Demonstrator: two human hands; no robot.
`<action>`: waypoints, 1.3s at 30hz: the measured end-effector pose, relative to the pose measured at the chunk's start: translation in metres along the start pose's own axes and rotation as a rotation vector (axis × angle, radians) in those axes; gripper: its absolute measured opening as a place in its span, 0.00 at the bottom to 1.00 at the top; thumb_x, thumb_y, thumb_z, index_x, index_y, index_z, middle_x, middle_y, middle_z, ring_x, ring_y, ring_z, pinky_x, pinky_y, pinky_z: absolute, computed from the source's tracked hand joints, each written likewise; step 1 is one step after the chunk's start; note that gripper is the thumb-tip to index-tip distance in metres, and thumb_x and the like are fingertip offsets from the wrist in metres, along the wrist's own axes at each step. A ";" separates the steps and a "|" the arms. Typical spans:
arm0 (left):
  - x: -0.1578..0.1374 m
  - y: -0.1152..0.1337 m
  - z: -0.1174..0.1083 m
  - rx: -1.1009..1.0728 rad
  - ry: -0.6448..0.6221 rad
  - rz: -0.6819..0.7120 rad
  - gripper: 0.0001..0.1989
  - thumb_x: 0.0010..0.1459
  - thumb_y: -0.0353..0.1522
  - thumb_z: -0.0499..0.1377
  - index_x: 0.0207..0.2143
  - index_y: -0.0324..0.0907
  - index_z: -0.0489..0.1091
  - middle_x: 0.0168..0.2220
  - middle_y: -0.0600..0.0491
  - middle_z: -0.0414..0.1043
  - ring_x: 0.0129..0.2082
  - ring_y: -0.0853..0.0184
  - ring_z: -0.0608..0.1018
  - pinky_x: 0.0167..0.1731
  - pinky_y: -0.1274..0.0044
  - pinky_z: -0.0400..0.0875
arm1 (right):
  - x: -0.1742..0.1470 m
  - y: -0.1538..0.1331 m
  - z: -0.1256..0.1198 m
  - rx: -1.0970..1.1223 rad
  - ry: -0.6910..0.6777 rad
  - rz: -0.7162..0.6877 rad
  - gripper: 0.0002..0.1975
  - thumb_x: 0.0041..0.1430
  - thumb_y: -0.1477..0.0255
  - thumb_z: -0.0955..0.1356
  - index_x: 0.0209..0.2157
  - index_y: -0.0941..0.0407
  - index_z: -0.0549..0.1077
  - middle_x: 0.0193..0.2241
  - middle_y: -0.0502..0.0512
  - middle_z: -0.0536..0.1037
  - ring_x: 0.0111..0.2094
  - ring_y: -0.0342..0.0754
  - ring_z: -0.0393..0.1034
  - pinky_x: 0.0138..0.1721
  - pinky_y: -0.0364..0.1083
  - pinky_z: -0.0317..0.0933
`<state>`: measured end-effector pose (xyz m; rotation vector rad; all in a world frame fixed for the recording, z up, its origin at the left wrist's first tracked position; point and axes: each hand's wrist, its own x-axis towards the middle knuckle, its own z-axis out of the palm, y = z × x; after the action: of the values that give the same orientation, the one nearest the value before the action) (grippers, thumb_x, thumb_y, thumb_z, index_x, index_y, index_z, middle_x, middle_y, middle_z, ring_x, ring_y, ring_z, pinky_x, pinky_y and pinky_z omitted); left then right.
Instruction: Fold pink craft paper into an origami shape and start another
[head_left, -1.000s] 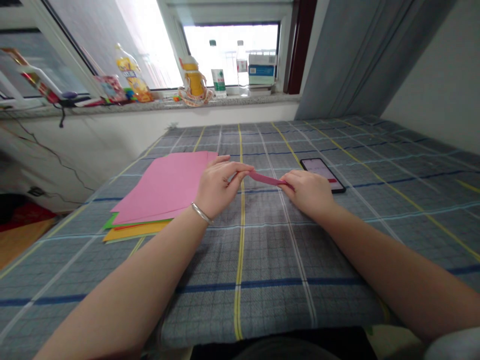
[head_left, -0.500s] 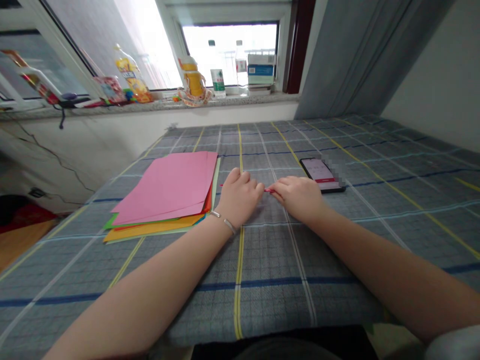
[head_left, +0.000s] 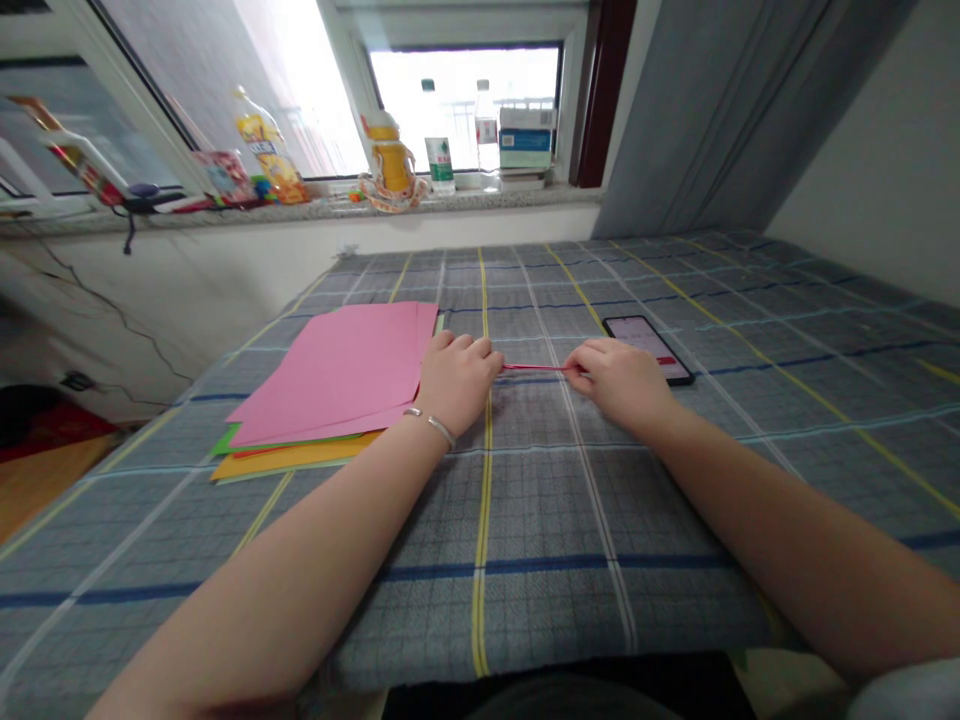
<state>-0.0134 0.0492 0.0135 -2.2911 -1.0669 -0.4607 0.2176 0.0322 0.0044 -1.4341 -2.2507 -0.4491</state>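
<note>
While the stack of colored paper (head_left: 330, 375) lies on the plaid cloth (head_left: 540, 500), the left hand (head_left: 459, 378) beside it is closed over the left end of a narrow pink strip (head_left: 534, 367). The strip spans the gap between both hands, long axis running left to right, neither hand clearly nearer its visible middle. At its right end, the right hand (head_left: 622, 378) pinches it, partly covering the phone (head_left: 651, 345).
</note>
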 end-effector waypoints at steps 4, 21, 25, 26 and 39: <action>-0.001 -0.004 0.001 0.022 -0.025 -0.010 0.11 0.62 0.29 0.53 0.28 0.42 0.71 0.27 0.50 0.71 0.30 0.62 0.72 0.34 0.68 0.58 | 0.000 0.001 -0.003 0.035 -0.001 0.034 0.06 0.58 0.71 0.67 0.31 0.55 0.76 0.32 0.52 0.79 0.36 0.49 0.72 0.30 0.46 0.55; -0.006 -0.009 0.015 -0.066 0.021 -0.043 0.08 0.62 0.31 0.53 0.36 0.40 0.71 0.33 0.48 0.73 0.37 0.58 0.74 0.49 0.61 0.61 | -0.002 0.014 -0.007 0.142 -0.010 -0.050 0.05 0.59 0.70 0.67 0.33 0.55 0.75 0.33 0.51 0.79 0.35 0.47 0.72 0.32 0.45 0.58; -0.005 -0.009 0.016 -0.146 0.072 0.017 0.11 0.60 0.29 0.54 0.46 0.40 0.68 0.44 0.47 0.73 0.42 0.60 0.74 0.57 0.59 0.56 | -0.003 0.012 -0.006 0.161 0.000 -0.073 0.07 0.59 0.67 0.67 0.34 0.54 0.75 0.33 0.51 0.79 0.35 0.48 0.72 0.32 0.45 0.58; -0.005 -0.008 0.016 -0.157 0.086 0.055 0.11 0.60 0.28 0.54 0.45 0.40 0.68 0.47 0.47 0.72 0.44 0.61 0.74 0.59 0.58 0.53 | -0.003 0.012 -0.006 0.179 -0.003 -0.073 0.07 0.59 0.67 0.67 0.33 0.55 0.75 0.33 0.52 0.79 0.35 0.48 0.72 0.32 0.45 0.58; -0.005 -0.005 0.018 -0.333 0.167 0.230 0.07 0.65 0.30 0.51 0.38 0.42 0.69 0.41 0.50 0.74 0.39 0.66 0.71 0.42 0.72 0.67 | -0.003 0.015 0.015 0.614 -0.069 -0.144 0.21 0.53 0.83 0.61 0.44 0.51 0.74 0.43 0.54 0.74 0.43 0.47 0.70 0.45 0.48 0.64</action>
<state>-0.0194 0.0603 -0.0010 -2.5707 -0.6737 -0.7664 0.2292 0.0433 -0.0097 -0.9830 -2.2695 0.2452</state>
